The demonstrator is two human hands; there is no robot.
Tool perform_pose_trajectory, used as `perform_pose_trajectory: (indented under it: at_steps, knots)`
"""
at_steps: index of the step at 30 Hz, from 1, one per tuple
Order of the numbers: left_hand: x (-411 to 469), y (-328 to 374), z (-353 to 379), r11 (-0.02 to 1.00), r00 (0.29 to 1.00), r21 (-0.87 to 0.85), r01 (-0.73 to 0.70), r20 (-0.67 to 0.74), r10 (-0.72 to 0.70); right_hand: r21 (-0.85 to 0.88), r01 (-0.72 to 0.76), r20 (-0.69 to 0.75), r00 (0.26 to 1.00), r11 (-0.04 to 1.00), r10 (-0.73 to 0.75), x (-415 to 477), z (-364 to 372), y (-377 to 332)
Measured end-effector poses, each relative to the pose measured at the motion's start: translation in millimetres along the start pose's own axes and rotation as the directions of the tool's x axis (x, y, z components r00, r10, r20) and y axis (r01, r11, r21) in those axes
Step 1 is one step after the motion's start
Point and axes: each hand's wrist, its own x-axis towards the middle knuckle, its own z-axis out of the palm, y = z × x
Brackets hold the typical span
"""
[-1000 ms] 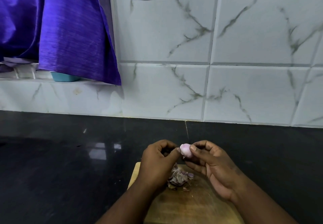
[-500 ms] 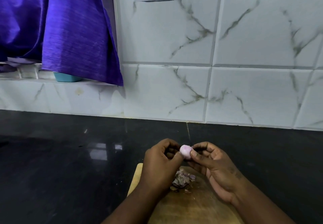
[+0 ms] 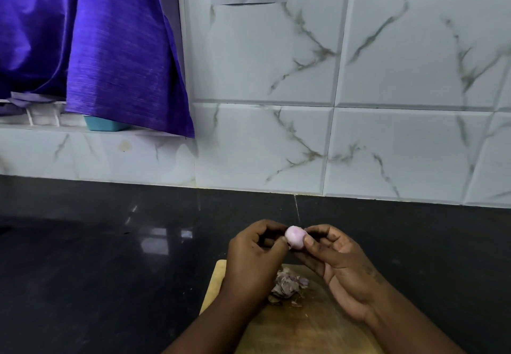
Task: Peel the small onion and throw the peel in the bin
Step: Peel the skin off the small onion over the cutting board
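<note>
I hold the small onion (image 3: 295,237) pinched between both hands above the far edge of the wooden chopping board (image 3: 304,328). My left hand (image 3: 253,257) curls knuckles-up, fingertips on it; my right hand (image 3: 336,262) lies palm-up, thumb pressing it. The peel (image 3: 287,284) is heaped on the board below.

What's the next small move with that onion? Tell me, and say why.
Probably set the small onion down and gather the peel pile from the wooden board: the onion looks pale and bare between the left hand and right hand, and no bin is in view.
</note>
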Motion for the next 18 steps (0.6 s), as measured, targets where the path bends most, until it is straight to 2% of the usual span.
perform_pose_trajectory:
  at_steps: [2,9,18]
  knots:
    - [0.4,-0.1,1.5,0.996,0.999,-0.075,0.043,0.029,-0.041,0.044,0.003,-0.001,1.000,0.999,-0.003,0.3,-0.2,-1.3]
    - [-1.3,-1.1,3.7,0.997,0.999,-0.069,0.026,0.023,-0.025,0.036,-0.002,0.003,1.000,0.999,0.002,0.2,0.3,-2.1]
    - [-5.7,2.7,3.3,0.991,0.995,0.104,-0.078,-0.056,0.084,-0.142,0.042,-0.018,0.999,0.989,-0.045,-6.3,10.7,-1.5]
